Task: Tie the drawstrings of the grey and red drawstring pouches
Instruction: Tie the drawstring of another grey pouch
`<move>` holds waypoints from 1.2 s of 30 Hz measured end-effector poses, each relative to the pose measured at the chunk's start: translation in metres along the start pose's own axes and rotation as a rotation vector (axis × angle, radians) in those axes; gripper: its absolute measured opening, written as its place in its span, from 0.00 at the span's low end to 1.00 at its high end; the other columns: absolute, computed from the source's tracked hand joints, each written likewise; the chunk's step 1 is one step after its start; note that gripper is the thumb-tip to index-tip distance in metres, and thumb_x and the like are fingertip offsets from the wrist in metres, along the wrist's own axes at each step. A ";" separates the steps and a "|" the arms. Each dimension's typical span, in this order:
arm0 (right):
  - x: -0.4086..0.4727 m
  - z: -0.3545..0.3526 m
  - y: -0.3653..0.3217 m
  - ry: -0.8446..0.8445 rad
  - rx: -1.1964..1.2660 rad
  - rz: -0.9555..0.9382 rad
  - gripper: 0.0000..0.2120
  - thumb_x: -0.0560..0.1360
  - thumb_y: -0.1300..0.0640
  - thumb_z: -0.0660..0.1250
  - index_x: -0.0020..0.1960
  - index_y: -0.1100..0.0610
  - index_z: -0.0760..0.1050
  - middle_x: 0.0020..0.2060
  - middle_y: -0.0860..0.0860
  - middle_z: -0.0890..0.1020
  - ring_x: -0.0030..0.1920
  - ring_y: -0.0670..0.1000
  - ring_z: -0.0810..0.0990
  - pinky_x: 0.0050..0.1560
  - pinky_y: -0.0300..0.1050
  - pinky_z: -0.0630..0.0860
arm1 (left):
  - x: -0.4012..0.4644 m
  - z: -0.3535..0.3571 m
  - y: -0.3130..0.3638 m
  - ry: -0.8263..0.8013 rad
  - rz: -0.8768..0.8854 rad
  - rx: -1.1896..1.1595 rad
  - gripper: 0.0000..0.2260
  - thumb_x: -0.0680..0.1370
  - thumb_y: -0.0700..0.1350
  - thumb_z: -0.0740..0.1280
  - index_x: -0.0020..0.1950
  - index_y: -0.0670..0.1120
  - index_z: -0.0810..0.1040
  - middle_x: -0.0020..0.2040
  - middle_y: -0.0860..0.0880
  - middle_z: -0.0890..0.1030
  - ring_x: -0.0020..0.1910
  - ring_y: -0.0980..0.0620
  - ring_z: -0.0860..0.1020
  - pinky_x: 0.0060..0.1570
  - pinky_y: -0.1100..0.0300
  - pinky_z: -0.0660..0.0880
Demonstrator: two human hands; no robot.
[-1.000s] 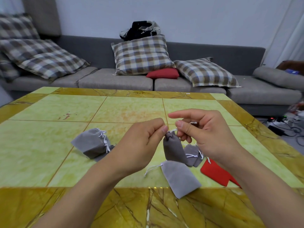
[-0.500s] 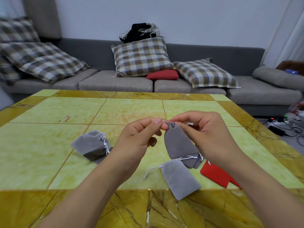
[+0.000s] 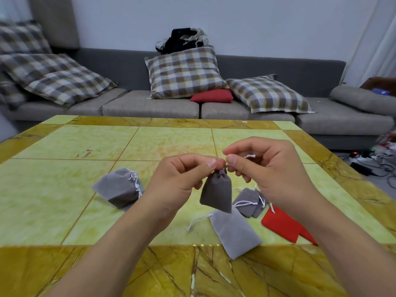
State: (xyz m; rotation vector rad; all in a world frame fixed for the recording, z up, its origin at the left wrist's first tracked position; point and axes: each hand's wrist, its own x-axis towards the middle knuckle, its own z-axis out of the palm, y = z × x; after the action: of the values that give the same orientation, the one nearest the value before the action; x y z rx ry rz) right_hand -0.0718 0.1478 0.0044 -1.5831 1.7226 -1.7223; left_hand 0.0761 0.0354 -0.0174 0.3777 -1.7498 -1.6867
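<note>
Head view gives us a glossy table (image 3: 70, 189) tiled in yellow-green panels with a marbled amber border, and beyond it a long grey sofa (image 3: 150, 106) loaded with plaid cushions (image 3: 184, 71), a small red cushion (image 3: 212, 96) and a heap of dark clothing (image 3: 184, 39) up on the backrest; cables and a power strip (image 3: 364, 159) lie on the floor off to the right. Up in the air above the table hangs the grey pouch (image 3: 216, 195), its neck puckered shut, body dangling free. Left hand (image 3: 177, 179) has its fingers pinched closed at the pouch's gathered top, and right hand (image 3: 272, 168) has its fingers pinched on the white drawstring (image 3: 249, 156), a knotted end poking out past the knuckles. Down on the table, another cinched grey pouch (image 3: 117, 189) sits to the left, a flat grey pouch (image 3: 235, 232) lies near the front edge with its cord trailing, a small bundle of grey pouches (image 3: 249, 200) rests just beside it, and the flat red pouch (image 3: 282, 226) lies at the right, partly under the right wrist.
</note>
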 end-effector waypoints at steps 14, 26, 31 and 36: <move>-0.002 -0.005 -0.002 -0.174 -0.314 -0.108 0.02 0.71 0.61 0.76 0.43 0.55 0.86 0.34 0.45 0.85 0.35 0.46 0.83 0.36 0.39 0.76 | -0.003 -0.005 0.004 -0.118 0.052 0.284 0.06 0.77 0.38 0.69 0.49 0.40 0.86 0.45 0.45 0.87 0.48 0.47 0.84 0.50 0.50 0.81; -0.002 -0.002 -0.004 -0.214 -0.042 0.013 0.02 0.74 0.64 0.72 0.43 0.59 0.82 0.32 0.54 0.82 0.30 0.48 0.76 0.30 0.41 0.75 | -0.003 -0.007 0.011 -0.045 -0.162 0.002 0.07 0.60 0.44 0.77 0.36 0.45 0.84 0.39 0.43 0.85 0.41 0.49 0.82 0.41 0.58 0.77; 0.000 -0.003 -0.001 -0.161 -0.025 0.023 0.06 0.73 0.65 0.73 0.49 0.58 0.84 0.33 0.54 0.84 0.31 0.54 0.79 0.33 0.43 0.78 | -0.002 -0.004 0.012 0.026 -0.181 -0.048 0.10 0.62 0.41 0.75 0.41 0.41 0.82 0.42 0.39 0.86 0.43 0.46 0.84 0.44 0.56 0.81; -0.001 -0.006 -0.002 -0.202 -0.122 0.000 0.06 0.72 0.66 0.73 0.47 0.58 0.84 0.34 0.51 0.84 0.31 0.50 0.82 0.34 0.41 0.80 | -0.002 -0.002 0.014 0.040 -0.185 0.006 0.13 0.68 0.38 0.75 0.51 0.37 0.81 0.42 0.38 0.86 0.41 0.46 0.84 0.40 0.60 0.81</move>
State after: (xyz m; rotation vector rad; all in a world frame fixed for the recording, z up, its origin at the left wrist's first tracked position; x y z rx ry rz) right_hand -0.0746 0.1525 0.0075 -1.7414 1.7544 -1.4254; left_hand 0.0822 0.0368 -0.0049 0.5872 -1.7360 -1.7888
